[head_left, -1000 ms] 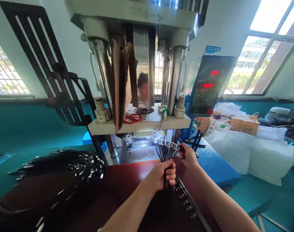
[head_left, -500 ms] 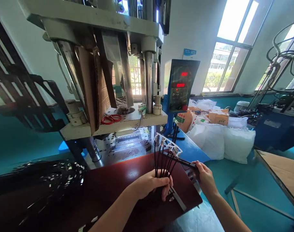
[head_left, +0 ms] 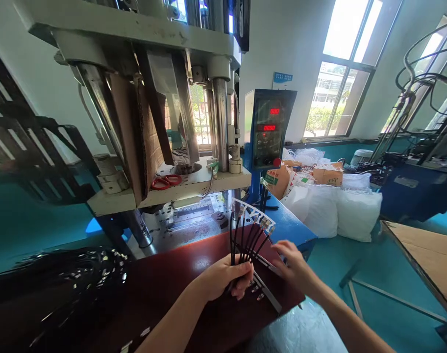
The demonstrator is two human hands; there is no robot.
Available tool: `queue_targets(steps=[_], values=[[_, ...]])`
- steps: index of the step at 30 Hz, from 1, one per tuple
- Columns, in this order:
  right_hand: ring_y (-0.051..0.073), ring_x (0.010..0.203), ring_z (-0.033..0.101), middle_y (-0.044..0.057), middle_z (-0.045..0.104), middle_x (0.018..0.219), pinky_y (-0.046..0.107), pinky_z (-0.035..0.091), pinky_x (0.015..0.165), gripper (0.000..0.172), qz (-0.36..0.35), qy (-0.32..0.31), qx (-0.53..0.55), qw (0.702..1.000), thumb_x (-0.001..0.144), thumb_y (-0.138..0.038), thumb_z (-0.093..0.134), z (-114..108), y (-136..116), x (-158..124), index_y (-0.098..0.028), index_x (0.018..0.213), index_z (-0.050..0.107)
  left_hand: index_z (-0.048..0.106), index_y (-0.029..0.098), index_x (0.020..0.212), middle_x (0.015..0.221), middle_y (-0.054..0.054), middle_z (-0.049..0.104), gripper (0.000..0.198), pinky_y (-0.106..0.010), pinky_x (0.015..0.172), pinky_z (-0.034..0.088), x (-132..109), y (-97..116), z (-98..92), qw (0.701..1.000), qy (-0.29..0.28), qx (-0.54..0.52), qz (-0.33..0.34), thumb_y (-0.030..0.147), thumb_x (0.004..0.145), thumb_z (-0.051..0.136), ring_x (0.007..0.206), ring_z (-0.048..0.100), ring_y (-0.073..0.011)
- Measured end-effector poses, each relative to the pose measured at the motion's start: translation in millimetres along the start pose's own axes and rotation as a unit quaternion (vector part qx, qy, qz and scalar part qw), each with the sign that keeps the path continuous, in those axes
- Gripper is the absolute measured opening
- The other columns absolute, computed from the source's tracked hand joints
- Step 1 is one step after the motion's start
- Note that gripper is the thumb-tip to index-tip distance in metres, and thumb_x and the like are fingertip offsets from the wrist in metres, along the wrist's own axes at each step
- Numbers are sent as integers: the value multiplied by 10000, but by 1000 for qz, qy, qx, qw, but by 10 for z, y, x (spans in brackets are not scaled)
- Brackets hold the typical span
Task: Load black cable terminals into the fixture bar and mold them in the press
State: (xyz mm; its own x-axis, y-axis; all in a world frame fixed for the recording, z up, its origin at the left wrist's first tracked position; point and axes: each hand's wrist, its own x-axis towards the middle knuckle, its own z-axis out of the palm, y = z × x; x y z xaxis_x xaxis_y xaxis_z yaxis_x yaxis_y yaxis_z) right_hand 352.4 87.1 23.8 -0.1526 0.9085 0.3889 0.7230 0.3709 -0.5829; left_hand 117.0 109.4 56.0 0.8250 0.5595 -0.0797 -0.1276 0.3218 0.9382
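Observation:
My left hand [head_left: 229, 277] is wrapped round a bunch of black cables [head_left: 247, 242] that fan upward. Their connector ends meet a pale slotted strip [head_left: 253, 213] at the top. To the right, my right hand [head_left: 291, 264] is raised with its fingers apart and nothing in them, near the strip's right end. Below the hands, a metal bar fixture [head_left: 269, 294] with small parts beside it lies on the dark red board [head_left: 194, 274]. Part of the fixture is hidden behind the cables and my left hand.
A press [head_left: 194, 189] with red scissors [head_left: 166, 182] on its plate stands ahead. Its control box [head_left: 270, 130] is on the right, above a blue table [head_left: 293, 225]. Glossy black cables [head_left: 94, 269] lie at left. White bags [head_left: 319, 211] and cardboard [head_left: 425, 255] are at right.
My right hand has let go of the dark bar and opened, moving slightly left. The bar now lies lower, on the board. My left hand has shifted slightly left with the cables.

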Motion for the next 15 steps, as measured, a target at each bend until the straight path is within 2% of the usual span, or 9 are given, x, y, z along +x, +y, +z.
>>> queue_targets(steps=[2, 3, 5, 7, 10, 12, 15], values=[[210, 1004, 504, 81, 543, 1065, 352, 401, 869, 255, -29, 56, 101, 993, 891, -298, 383, -232, -236, 196, -206, 1041, 568, 482, 132, 651, 460, 48, 411, 316, -222, 458, 380, 7, -21, 3, 1000, -6, 18, -5, 410, 788, 548, 373, 376, -58], [204, 1010, 504, 75, 541, 1083, 338, 400, 869, 266, -48, 67, 117, 990, 906, -319, 369, -332, -359, 299, -210, 1052, 564, 477, 132, 632, 458, 44, 414, 335, -224, 459, 383, 10, -30, 5, 999, -11, 33, -6, 421, 787, 544, 376, 394, -63], [206, 945, 522, 67, 572, 1004, 331, 408, 826, 240, -90, 67, 84, 990, 889, -355, 428, -465, -571, 483, -202, 1004, 573, 482, 129, 624, 466, 34, 428, 359, -224, 464, 381, 11, -39, 11, 998, -22, 64, -13, 445, 790, 532, 397, 437, -77], [199, 817, 528, 52, 594, 842, 332, 409, 757, 220, -126, 63, 22, 990, 880, -359, 448, -506, -697, 606, -191, 847, 586, 486, 131, 643, 479, 35, 429, 367, -229, 485, 393, 2, -31, 16, 996, -18, 83, -14, 466, 788, 526, 418, 449, -81], [178, 710, 517, 34, 589, 708, 325, 396, 706, 282, -157, 113, -18, 981, 896, -351, 420, -483, -735, 649, -189, 717, 567, 444, 155, 644, 455, 75, 332, 377, -214, 463, 364, -26, 27, 32, 995, 34, 92, 5, 498, 782, 519, 392, 324, -53], [171, 708, 539, 34, 610, 732, 311, 404, 693, 268, -134, 184, 4, 974, 887, -368, 444, -469, -718, 601, -190, 746, 588, 391, 173, 618, 458, 86, 275, 400, -199, 415, 282, -54, 98, 64, 989, 73, 130, 20, 521, 787, 493, 391, 241, -47], [165, 673, 557, 29, 618, 741, 284, 416, 628, 271, -51, 278, 29, 959, 848, -418, 499, -512, -676, 463, -190, 765, 621, 376, 173, 610, 500, 59, 326, 400, -213, 433, 224, -117, 217, 137, 952, 115, 275, 65, 504, 829, 421, 437, 276, -59]])
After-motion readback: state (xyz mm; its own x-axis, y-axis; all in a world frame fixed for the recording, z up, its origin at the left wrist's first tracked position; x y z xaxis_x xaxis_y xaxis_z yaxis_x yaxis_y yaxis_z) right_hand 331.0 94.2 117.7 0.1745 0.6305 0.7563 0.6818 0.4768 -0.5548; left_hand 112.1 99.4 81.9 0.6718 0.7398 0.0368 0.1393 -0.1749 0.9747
